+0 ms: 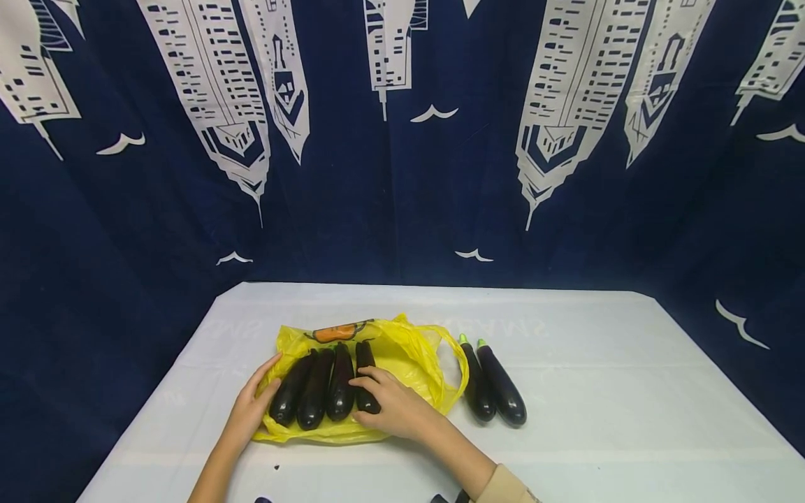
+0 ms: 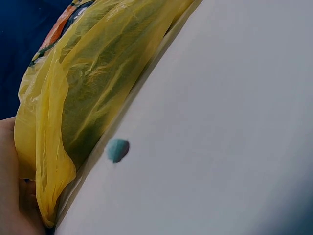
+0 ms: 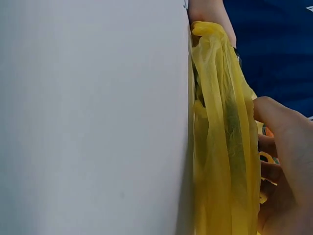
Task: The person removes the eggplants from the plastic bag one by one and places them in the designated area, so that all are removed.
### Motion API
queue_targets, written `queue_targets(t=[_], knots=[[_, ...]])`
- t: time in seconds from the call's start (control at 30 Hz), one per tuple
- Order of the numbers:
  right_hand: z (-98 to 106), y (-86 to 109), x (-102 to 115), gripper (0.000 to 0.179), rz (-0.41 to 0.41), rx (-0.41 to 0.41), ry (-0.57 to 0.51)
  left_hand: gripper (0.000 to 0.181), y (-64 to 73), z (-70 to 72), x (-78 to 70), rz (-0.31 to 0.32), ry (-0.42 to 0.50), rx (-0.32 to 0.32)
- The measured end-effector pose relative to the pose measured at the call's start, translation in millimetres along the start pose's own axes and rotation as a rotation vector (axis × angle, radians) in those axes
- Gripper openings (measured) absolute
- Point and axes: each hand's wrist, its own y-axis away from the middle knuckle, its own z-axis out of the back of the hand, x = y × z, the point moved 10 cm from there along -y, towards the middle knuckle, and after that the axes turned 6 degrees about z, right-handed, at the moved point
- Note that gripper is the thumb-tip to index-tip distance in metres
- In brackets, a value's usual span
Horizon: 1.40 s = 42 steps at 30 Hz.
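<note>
A yellow plastic bag [image 1: 402, 360] lies on the white table, its mouth towards me. Inside it, several dark purple eggplants [image 1: 316, 391] lie side by side. My left hand [image 1: 251, 405] holds the bag's left edge, thumb beside the leftmost eggplant; the left wrist view shows the bag's folds [image 2: 51, 137] against this hand. With fingers over its top and thumb near its lower end, my right hand [image 1: 396, 405] grips the rightmost eggplant [image 1: 366, 356] in the bag. In the right wrist view the bag's side [image 3: 222, 147] hides that eggplant.
Two more eggplants [image 1: 499, 384] lie on the table [image 1: 597, 363] right of the bag. Dark objects [image 1: 263, 499] are cut off at the bottom edge. A small dark bit [image 1: 276, 467] lies before the bag. A patterned navy curtain [image 1: 390, 181] hangs behind.
</note>
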Motion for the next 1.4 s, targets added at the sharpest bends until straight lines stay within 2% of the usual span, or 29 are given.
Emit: queue_targets(t=[0.6,1.1,1.4], knots=[[0,1.0,1,0.037,0.015,-0.022,0.064,0.048,-1.1,0.1,-3.6,-0.002,-0.005,-0.003],[4,10.2,7,0.036,0.003,-0.012,0.019,0.047,1.0,-1.1,-0.2,0.007,0.002,0.006],[12,19.2,14,0.035,0.024,-0.025,0.005,0.047,0.8,-0.4,-0.4,-0.002,-0.001,0.0]])
